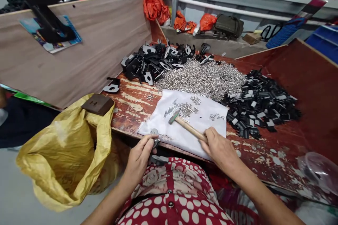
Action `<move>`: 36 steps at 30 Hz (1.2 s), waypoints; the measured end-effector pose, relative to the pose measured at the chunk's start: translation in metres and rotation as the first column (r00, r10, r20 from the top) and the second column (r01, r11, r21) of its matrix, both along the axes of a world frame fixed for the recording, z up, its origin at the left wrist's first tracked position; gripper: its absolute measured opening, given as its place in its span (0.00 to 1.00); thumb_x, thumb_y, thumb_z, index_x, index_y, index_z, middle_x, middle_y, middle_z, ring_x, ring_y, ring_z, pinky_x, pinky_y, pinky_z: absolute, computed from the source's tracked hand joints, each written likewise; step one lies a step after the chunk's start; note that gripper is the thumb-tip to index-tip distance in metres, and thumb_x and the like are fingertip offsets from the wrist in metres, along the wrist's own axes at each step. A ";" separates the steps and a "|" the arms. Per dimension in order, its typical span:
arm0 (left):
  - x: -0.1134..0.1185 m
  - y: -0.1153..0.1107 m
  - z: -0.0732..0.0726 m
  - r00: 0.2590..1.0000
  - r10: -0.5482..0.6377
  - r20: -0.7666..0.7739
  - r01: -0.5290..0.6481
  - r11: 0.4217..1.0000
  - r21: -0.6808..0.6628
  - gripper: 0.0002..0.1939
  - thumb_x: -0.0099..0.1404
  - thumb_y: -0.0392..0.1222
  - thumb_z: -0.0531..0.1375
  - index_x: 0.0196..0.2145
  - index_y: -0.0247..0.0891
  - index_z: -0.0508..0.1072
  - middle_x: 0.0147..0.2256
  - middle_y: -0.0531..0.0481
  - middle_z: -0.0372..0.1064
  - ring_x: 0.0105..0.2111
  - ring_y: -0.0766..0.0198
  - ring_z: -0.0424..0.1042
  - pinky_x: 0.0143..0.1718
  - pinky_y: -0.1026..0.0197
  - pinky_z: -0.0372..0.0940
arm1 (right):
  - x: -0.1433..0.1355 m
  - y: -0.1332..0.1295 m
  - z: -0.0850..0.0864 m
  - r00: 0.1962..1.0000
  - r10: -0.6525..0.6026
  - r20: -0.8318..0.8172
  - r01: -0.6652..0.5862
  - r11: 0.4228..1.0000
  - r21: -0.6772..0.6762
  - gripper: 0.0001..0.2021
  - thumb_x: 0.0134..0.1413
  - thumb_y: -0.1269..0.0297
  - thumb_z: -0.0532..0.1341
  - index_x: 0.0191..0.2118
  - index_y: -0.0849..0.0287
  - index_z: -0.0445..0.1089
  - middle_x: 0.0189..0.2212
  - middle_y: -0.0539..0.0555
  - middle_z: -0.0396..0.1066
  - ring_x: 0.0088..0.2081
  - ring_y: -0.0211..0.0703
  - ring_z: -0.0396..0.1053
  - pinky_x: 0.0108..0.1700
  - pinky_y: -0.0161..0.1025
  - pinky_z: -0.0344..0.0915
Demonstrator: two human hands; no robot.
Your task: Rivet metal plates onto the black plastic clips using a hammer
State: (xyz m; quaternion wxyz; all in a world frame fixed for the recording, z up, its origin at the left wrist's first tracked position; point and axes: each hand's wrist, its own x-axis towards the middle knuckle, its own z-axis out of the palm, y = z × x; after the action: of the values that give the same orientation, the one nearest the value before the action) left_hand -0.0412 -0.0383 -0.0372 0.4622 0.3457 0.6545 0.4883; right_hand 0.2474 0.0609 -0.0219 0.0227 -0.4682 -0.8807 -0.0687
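Observation:
My right hand [218, 146] is closed round the wooden handle of a small hammer [191, 128]. The hammer's head lies over a white cloth [155, 116], beside a small heap of shiny metal pieces [187, 109] and some thin pins [172, 107]. At the bench's front edge my left hand [141, 153] pinches a small black part [156, 143], mostly hidden by the fingers. Near those fingertips a round grey metal disc [154, 132] sits by the cloth's edge.
Behind the cloth spreads a large pile of small silvery pieces [203, 77]. Black plates [148, 63] are heaped at back left, smaller black parts [258, 102] at right. A yellow sack [63, 147] stands open at left, a brown block [98, 104] on its rim. Wooden boards [105, 24] wall the bench.

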 end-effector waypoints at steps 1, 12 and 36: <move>0.005 0.006 -0.003 1.000 0.009 -0.016 -0.009 1.000 0.008 0.21 0.65 0.58 0.61 0.47 0.41 0.79 0.24 0.53 0.70 0.21 0.61 0.63 0.24 0.63 0.57 | 0.001 -0.004 0.000 1.000 -0.006 -0.027 0.005 0.999 -0.033 0.05 0.66 0.64 0.57 0.42 0.59 0.67 0.26 0.51 0.71 0.24 0.44 0.69 0.25 0.38 0.56; 0.004 -0.014 -0.027 0.963 -0.052 -0.264 0.064 0.997 0.039 0.14 0.68 0.50 0.58 0.39 0.42 0.82 0.37 0.48 0.80 0.39 0.53 0.76 0.42 0.61 0.65 | 0.025 -0.042 0.006 0.951 0.179 -0.252 -0.247 0.930 -0.272 0.28 0.69 0.69 0.50 0.72 0.47 0.52 0.33 0.51 0.75 0.31 0.42 0.75 0.31 0.35 0.70; 0.029 0.017 -0.020 0.875 -0.031 -0.483 0.113 0.983 0.142 0.18 0.74 0.44 0.50 0.38 0.42 0.80 0.35 0.49 0.79 0.36 0.57 0.76 0.39 0.62 0.62 | 0.018 -0.056 0.022 0.847 0.170 -0.503 -0.232 0.971 -0.064 0.30 0.68 0.73 0.53 0.72 0.50 0.53 0.34 0.53 0.74 0.31 0.43 0.74 0.31 0.36 0.70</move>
State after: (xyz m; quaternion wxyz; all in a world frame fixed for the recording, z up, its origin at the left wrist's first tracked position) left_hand -0.0119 -0.0210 -0.0570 0.2736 0.5172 0.6920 0.4228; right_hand 0.2652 0.0048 0.0000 0.2256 -0.3757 -0.8921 0.1101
